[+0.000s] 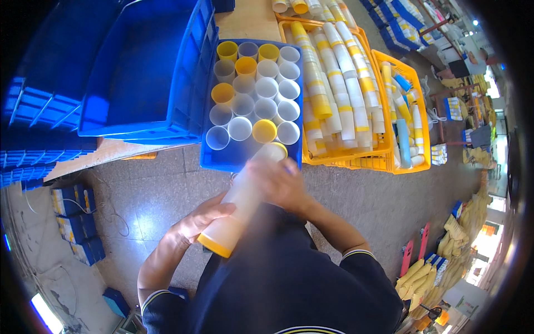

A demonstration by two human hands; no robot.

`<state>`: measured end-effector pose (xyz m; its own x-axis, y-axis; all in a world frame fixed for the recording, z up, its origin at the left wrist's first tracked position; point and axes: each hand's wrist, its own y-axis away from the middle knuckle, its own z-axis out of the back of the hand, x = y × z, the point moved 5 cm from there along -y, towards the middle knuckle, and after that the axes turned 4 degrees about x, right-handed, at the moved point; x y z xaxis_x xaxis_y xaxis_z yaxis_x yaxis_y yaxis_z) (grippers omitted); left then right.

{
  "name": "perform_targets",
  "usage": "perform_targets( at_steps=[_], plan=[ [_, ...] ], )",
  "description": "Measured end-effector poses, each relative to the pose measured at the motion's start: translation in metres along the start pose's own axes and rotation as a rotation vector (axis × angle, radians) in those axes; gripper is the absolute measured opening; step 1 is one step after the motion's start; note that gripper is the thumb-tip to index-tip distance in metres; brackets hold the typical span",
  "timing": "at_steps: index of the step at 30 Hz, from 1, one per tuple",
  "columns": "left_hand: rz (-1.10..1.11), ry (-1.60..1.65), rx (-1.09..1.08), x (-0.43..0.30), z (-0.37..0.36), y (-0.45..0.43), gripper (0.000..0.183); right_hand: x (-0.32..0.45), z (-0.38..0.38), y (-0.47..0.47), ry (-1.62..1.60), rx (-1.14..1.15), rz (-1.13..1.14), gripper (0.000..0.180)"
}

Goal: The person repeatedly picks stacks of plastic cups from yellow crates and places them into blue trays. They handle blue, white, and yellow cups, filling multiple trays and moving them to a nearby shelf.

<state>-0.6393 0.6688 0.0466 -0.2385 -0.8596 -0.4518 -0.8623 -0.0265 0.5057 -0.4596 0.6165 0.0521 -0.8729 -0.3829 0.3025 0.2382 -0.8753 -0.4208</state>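
Note:
A long stack of nested translucent plastic cups slants across my front, with yellow at both ends. My left hand grips it near the lower end, thumb on top. Farther up, my right hand is closed around the stack and looks blurred. Just beyond the hands, a blue plastic crate holds rows of upright white, clear and yellow cup stacks. The front of this crate shows bare blue floor beside the held stack's upper end.
Left stands a large blue crate on a wooden table. To the right, a yellow basket holds lying cup stacks; another yellow basket adjoins it. Packed blue boxes lie on the left floor. A person is far right.

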Motion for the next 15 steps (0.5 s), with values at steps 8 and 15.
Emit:
perform_targets(
  at_steps=[8,15],
  plan=[
    [-0.214,0.101,-0.13,0.012,0.049,0.036,0.082,-0.048,-0.05,-0.005,-0.248,0.03,-0.626,0.079],
    [-0.178,0.062,-0.111,0.029,0.051,0.025,0.077,0.049,-0.045,-0.026,0.097,0.304,0.273,0.057]
  ],
)
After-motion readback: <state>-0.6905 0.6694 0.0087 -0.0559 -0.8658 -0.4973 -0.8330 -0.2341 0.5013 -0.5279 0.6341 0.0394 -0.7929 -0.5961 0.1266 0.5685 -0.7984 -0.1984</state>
